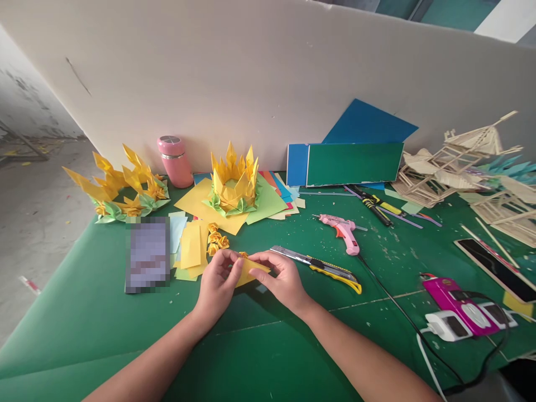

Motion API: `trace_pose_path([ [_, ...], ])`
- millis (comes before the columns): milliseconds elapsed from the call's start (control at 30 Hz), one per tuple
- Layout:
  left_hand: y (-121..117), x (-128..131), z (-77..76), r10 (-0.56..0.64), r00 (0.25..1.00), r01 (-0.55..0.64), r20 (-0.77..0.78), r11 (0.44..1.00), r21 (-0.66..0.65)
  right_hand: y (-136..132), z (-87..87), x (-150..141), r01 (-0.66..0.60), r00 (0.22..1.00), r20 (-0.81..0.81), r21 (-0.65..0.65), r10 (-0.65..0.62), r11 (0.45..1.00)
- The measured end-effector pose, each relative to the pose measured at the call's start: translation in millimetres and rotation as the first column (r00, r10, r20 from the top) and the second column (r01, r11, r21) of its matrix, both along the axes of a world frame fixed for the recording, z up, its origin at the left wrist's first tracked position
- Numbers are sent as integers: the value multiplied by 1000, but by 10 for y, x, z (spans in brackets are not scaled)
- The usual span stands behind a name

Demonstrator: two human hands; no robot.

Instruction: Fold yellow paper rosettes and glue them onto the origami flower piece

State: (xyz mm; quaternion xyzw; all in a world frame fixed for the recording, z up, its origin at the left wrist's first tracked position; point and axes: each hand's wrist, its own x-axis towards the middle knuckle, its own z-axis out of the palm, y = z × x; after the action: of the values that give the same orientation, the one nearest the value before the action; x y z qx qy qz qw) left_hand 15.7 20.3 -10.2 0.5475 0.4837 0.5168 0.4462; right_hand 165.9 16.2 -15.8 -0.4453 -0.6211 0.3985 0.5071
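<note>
Between both hands is a small sheet of yellow paper (pixel 252 270), held above the green table. My left hand (pixel 220 279) pinches its left side with thumb and fingers. On the right side, my right hand (pixel 282 279) grips the sheet, its thumb lying across the front. Just beyond my left hand are several folded yellow paper roses (pixel 216 239). A stack of yellow paper slips (pixel 191 245) lies to their left. The yellow box cutter (pixel 318 265) rests to the right of my right hand.
A paper crown (pixel 234 190) stands behind the hands, another crown (pixel 125 190) at the left beside a pink bottle (pixel 176 162). Rightward lie a pink glue gun (pixel 343 231) with its cord, a magenta power strip (pixel 464 307), a phone (pixel 496 268) and wooden stick models (pixel 444 167).
</note>
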Motion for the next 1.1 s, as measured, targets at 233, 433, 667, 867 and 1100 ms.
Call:
trace_pose_path([
  [233, 29, 8, 15, 1, 991, 0, 131, 1000, -10, 18, -5, -23, 9, 995, -98, -156, -25, 988],
  [433, 56, -9, -11, 27, 990, -24, 138, 999, -21, 23, 14, -31, 25, 992, -118, -179, -47, 984],
  [667, 44, -43, -12, 34, 996, -21, -76, 986, 167, 10, 41, -34, 22, 995, -92, -170, -38, 985],
  [867, 39, -69, 9, -41, 989, 67, -144, 981, 181, 36, 63, 3, 43, 991, -114, -174, -64, 984],
  [1100, 26, -48, 47, -102, 989, 113, -105, 988, 106, 64, 58, 31, 23, 985, -159, -233, -61, 972],
])
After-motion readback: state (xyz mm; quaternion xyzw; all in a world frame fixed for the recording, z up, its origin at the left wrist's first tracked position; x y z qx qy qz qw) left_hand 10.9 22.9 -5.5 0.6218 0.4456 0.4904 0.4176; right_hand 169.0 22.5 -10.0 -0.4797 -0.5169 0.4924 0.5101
